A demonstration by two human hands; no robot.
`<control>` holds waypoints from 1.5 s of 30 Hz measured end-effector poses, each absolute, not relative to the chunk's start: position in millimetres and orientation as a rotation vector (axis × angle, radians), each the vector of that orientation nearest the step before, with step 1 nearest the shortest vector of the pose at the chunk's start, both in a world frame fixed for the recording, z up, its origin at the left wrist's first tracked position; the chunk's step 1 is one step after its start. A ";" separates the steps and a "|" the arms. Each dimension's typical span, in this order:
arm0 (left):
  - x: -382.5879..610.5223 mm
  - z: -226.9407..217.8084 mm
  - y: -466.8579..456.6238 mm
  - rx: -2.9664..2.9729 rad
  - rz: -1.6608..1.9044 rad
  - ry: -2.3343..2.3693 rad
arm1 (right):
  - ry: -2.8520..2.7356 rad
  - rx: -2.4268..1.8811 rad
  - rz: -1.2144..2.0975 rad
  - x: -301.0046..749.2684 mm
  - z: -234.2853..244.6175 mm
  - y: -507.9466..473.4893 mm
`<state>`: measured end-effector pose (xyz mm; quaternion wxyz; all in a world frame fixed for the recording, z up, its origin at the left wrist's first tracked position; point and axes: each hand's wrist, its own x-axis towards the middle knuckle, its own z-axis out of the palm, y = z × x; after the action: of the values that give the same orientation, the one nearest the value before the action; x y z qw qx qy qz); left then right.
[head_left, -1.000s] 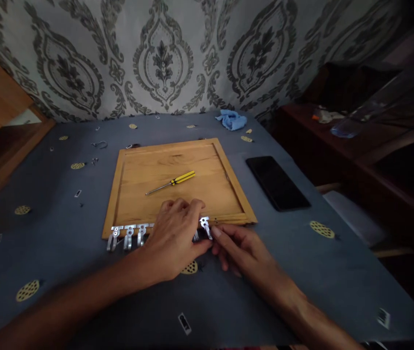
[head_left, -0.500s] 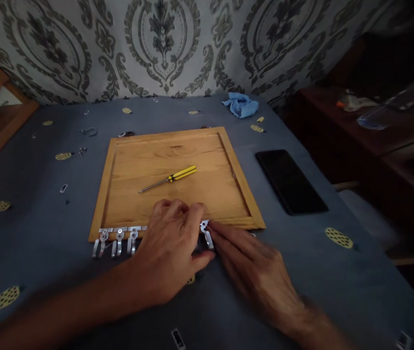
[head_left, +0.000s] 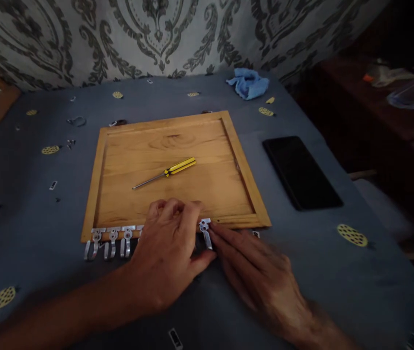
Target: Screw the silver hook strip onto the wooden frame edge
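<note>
A square wooden board (head_left: pixel 119 204) with a raised rim lies on the blue tablecloth. A yellow-and-black screwdriver (head_left: pixel 166 172) rests on it. Along the board's near edge sits a row of silver metal hooks (head_left: pixel 112 240). My left hand (head_left: pixel 168 248) lies curled over the middle of that row, fingers bent down onto the board's edge and covering some hooks. My right hand (head_left: pixel 258 272) lies flat on the cloth beside it, fingers stretched out, their tips touching one more silver hook (head_left: pixel 205 232).
A black phone (head_left: pixel 301 171) lies right of the board. A crumpled blue cloth (head_left: pixel 249 82) sits at the far right. Small screws, metal bits and a loose hook (head_left: pixel 76 120) are scattered at the left. A dark wooden bench (head_left: pixel 374 112) stands right of the table.
My head has moved closer and lower, so everything sits nearer in view. My right hand has flattened and slid slightly forward against the hook. My left hand stays over the hooks.
</note>
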<state>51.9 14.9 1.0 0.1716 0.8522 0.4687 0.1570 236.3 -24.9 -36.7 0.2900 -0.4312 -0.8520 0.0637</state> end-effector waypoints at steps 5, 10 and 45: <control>50.9 -0.5 14.7 2.416 0.442 1.347 | -2.251 -1.126 0.181 236.9 -38.3 -25.1; 49.8 -1.2 13.7 2.410 0.459 1.337 | -2.252 -1.137 0.182 235.3 -38.1 -24.3; 49.0 2.1 14.1 2.413 0.442 1.315 | -2.283 -1.171 0.203 237.2 -34.1 -24.3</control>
<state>49.0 14.1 2.1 0.1782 0.8531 0.4649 0.1562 237.2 -24.3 -34.1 0.2800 -0.4368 -0.8515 0.0757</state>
